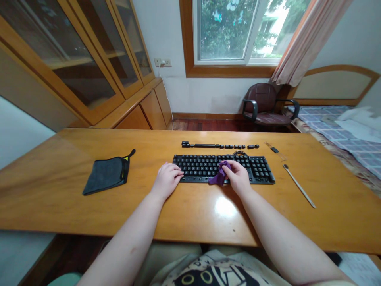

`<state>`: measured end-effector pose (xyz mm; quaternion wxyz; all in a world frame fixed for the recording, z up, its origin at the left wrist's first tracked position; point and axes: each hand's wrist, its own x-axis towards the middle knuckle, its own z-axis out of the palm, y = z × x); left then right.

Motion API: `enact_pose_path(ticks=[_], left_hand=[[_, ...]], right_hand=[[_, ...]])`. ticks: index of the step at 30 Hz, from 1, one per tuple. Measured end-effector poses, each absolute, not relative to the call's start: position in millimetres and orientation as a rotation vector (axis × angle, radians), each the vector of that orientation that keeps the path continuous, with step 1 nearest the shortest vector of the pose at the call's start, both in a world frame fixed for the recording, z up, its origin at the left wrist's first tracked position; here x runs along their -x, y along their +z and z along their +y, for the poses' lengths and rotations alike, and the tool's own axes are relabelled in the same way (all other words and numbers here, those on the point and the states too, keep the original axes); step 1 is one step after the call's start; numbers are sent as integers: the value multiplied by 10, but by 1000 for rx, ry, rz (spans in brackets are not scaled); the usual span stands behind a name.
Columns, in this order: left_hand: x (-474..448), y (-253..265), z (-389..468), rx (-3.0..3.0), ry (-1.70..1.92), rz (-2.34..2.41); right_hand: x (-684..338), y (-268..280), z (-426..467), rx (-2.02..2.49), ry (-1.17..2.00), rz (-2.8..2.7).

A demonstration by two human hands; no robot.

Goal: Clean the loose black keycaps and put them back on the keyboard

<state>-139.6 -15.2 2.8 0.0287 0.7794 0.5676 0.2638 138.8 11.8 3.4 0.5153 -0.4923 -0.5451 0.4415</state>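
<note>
A black keyboard (199, 165) lies on the wooden table in front of me, and the bottom row shows bare spots where keycaps are off. My left hand (167, 178) grips its left end, with the fingers curled over the corner. Pinched in my right hand (238, 176) is a small purple cloth (218, 176), which touches the keyboard's lower rows right of the middle. Behind the keyboard runs a line of loose black keycaps (205, 145), including a long space bar. The keyboard's coiled cable (239, 153) sits at its back edge.
On the left of the table (59, 206) lies a folded dark grey cloth (107, 174). To the right are a thin brush (299, 186) and a small wire keycap puller (274, 149). A chair (262, 103) stands beyond the table, a glass-fronted cabinet (89, 59) at the left.
</note>
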Motion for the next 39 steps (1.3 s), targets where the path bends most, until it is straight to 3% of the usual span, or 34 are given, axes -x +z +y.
enact_pose_path(ticks=[8,17,24,34,39], left_hand=[[1428,48,-185,-2323,664,1800],[1510,-109,-115,-1880,1030,1838],[1584,-309,-10,-1772,991,1739],[1465,-199,-65,-1860,906,1596],[1489,-286,112,-1705,1082,1723]], right_hand=[[-1379,3,128,1199,1078,-1305],[-1395,44,113,1195,1069,-1288],[-1388,-21,150,1191,1017,-1327],[-1392,-26,148,1232,969,-1402],[-1386,-30,139,1243,944,-1431]])
